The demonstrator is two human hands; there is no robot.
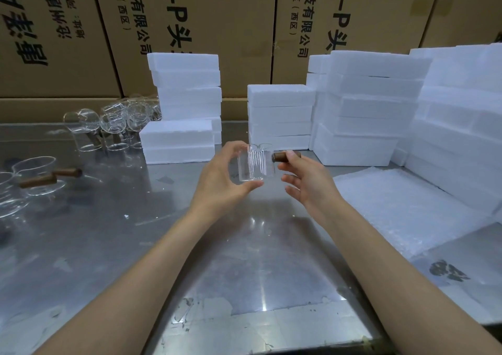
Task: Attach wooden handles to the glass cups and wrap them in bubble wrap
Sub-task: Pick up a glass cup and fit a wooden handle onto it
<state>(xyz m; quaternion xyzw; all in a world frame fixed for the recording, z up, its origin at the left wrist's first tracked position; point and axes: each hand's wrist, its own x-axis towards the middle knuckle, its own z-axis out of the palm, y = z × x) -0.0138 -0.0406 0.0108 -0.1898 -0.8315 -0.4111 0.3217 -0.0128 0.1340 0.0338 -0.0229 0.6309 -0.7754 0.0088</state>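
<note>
**Two hands, one cup, one handle at the joint**

Both hands work in the middle of the frame, above the steel table (108,232). The left hand (217,181) holds a ribbed glass cup (252,164): the thumb curls under its lower edge and the fingers curl around its far upper side. The right hand (301,181) pinches a wooden handle (285,156) between thumb and forefinger, and the other three fingers are spread and free. The dark end of the handle sits just beside the right wall of the cup; I cannot tell if it is already seated on the glass.

I judge that the fitting step is under way. The risks from here:

- The glass is smooth and held only at the edges, so a hard push on the handle can make it slip down to the table.
- If the handle goes on tilted, it may jam or put stress on the thin glass stub.
- The pinch is light, so the handle can roll out.

At the right of the frame lies the bubble wrap (402,205), in front of stacked white foam boxes (375,110). At the left edge wait finished cups (32,181), and more cups (108,124) stand in the upper left.
</note>
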